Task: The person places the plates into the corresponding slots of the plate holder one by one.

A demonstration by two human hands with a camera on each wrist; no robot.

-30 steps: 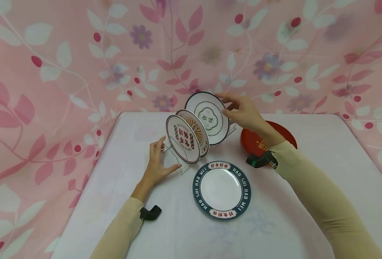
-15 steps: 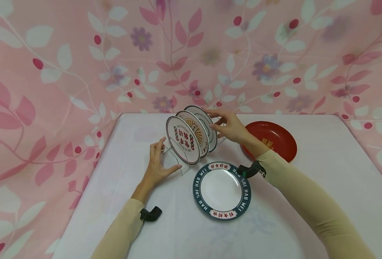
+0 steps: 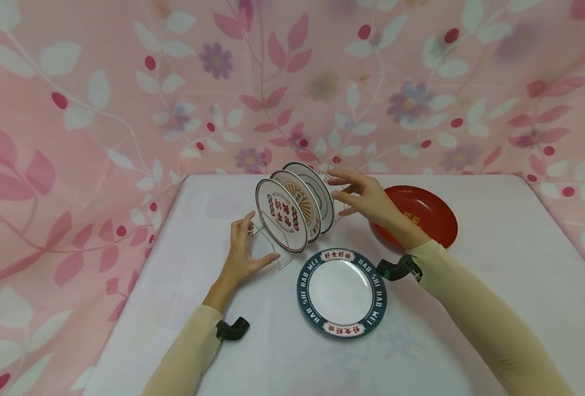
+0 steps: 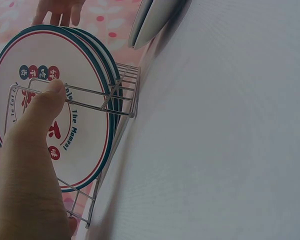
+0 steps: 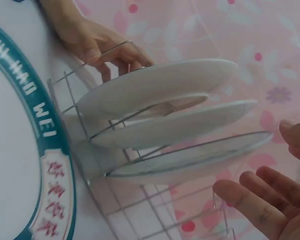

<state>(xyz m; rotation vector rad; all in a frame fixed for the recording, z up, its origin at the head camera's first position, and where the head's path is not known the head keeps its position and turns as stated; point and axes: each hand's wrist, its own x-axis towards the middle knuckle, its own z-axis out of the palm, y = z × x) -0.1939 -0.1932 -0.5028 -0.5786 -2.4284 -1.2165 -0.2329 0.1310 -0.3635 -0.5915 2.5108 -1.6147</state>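
Observation:
A wire plate rack point(image 4: 132, 107) stands on the table with three round plates upright in it. Its near plate point(image 3: 280, 215) has red lettering, the middle plate point(image 3: 313, 228) a sunburst pattern, and the far plate point(image 3: 328, 220) a dark rim. My left hand point(image 3: 240, 257) grips the rack's near-left end, its thumb point(image 4: 54, 92) over a wire in front of the near plate. Just right of the far plate, my right hand point(image 3: 364, 197) holds nothing; its fingers point(image 5: 250, 202) are spread and lightly bent, apart from the plate's rim.
A blue-rimmed plate point(image 3: 340, 291) with a white centre lies flat on the table point(image 3: 446, 341) in front of the rack. Behind the right forearm sits a red plate point(image 3: 433, 217) with gold characters. A pink floral cloth point(image 3: 292, 82) hangs at the back.
My right hand brought the far plate left and down into the rack beside the others, then let go and drew slightly right. The left hand stayed at the rack.

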